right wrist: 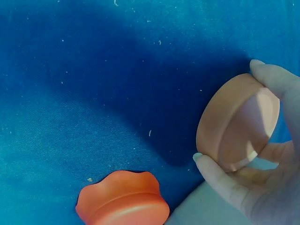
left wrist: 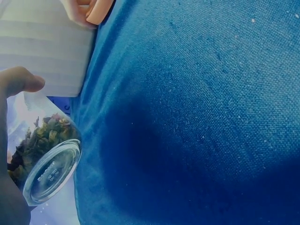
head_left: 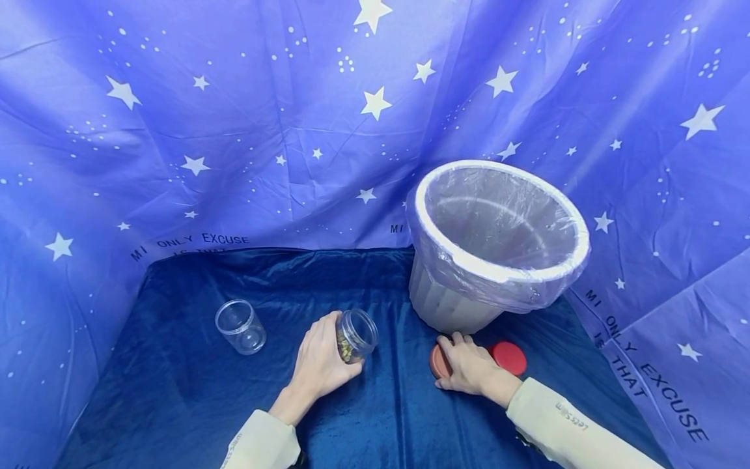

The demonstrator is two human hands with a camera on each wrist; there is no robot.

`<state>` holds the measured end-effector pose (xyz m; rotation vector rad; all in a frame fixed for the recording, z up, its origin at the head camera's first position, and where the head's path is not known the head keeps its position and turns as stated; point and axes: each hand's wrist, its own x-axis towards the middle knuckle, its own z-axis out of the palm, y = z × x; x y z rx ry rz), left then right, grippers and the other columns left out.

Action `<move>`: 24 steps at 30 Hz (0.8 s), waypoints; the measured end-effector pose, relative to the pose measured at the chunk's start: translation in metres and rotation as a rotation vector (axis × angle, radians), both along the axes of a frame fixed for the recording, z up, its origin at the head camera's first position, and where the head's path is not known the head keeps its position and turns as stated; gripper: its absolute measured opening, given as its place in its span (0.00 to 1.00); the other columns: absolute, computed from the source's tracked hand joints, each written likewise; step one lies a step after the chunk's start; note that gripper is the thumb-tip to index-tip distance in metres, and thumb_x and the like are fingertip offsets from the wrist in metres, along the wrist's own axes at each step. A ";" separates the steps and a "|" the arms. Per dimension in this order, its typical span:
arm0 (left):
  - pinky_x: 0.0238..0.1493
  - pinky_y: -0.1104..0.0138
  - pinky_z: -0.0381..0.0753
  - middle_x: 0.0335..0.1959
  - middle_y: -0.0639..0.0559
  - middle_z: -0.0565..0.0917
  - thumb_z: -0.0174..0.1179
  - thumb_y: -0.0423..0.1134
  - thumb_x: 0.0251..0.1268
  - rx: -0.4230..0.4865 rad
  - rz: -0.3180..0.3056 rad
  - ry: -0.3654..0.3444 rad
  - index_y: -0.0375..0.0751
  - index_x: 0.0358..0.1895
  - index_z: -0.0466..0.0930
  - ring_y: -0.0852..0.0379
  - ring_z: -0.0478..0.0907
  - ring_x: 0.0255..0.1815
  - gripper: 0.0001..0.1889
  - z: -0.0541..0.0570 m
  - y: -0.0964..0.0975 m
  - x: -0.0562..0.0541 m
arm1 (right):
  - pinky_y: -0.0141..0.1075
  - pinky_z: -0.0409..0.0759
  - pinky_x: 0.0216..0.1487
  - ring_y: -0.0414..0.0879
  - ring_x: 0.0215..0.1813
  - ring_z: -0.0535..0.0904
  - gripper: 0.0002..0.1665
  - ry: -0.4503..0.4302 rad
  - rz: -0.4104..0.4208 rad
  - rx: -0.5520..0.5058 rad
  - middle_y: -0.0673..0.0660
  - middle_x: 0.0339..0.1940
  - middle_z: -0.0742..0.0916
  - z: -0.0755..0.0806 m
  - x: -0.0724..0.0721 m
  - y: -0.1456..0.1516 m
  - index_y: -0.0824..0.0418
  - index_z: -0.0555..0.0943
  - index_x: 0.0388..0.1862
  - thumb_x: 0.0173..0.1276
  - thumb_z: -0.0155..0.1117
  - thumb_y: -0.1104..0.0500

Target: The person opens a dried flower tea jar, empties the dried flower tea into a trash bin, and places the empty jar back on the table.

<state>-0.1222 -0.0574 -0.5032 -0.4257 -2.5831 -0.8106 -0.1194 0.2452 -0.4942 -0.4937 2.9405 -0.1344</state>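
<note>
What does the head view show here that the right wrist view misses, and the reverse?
Only the head view shows the left hand gripping the jar of dried bits, the empty clear jar to its left, the lined bin and the starry backdrop. Only the right wrist view shows the held lid's hollow underside and the wavy edge of the second lid. Both show the right hand pinching that lid, the second red lid lying beside it, and the blue cloth.
</note>
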 end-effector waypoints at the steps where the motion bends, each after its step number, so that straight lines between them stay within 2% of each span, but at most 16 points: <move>1: 0.51 0.53 0.81 0.52 0.44 0.81 0.76 0.54 0.31 -0.002 0.000 0.000 0.37 0.61 0.71 0.46 0.80 0.51 0.47 0.000 0.000 0.000 | 0.54 0.81 0.38 0.62 0.48 0.78 0.49 0.002 0.002 -0.003 0.66 0.47 0.79 0.000 0.000 -0.001 0.64 0.74 0.59 0.41 0.81 0.42; 11: 0.51 0.52 0.81 0.52 0.45 0.81 0.76 0.54 0.31 0.001 -0.002 -0.007 0.38 0.61 0.70 0.46 0.80 0.51 0.47 -0.001 0.000 0.000 | 0.56 0.81 0.45 0.65 0.54 0.77 0.53 -0.049 -0.031 -0.029 0.68 0.54 0.77 -0.004 0.001 -0.001 0.65 0.71 0.66 0.45 0.80 0.40; 19: 0.50 0.53 0.81 0.52 0.45 0.81 0.76 0.54 0.31 -0.007 0.000 0.004 0.38 0.61 0.70 0.46 0.80 0.51 0.47 -0.001 0.000 -0.002 | 0.57 0.81 0.42 0.64 0.58 0.75 0.54 -0.006 -0.023 -0.014 0.64 0.55 0.79 -0.007 0.001 -0.001 0.62 0.73 0.66 0.43 0.80 0.37; 24: 0.50 0.53 0.81 0.52 0.45 0.81 0.76 0.54 0.31 -0.008 -0.001 0.009 0.38 0.61 0.70 0.46 0.80 0.51 0.47 0.000 0.000 -0.002 | 0.54 0.81 0.38 0.64 0.53 0.76 0.49 -0.001 -0.027 -0.047 0.63 0.51 0.78 -0.009 0.002 -0.001 0.57 0.73 0.62 0.43 0.80 0.39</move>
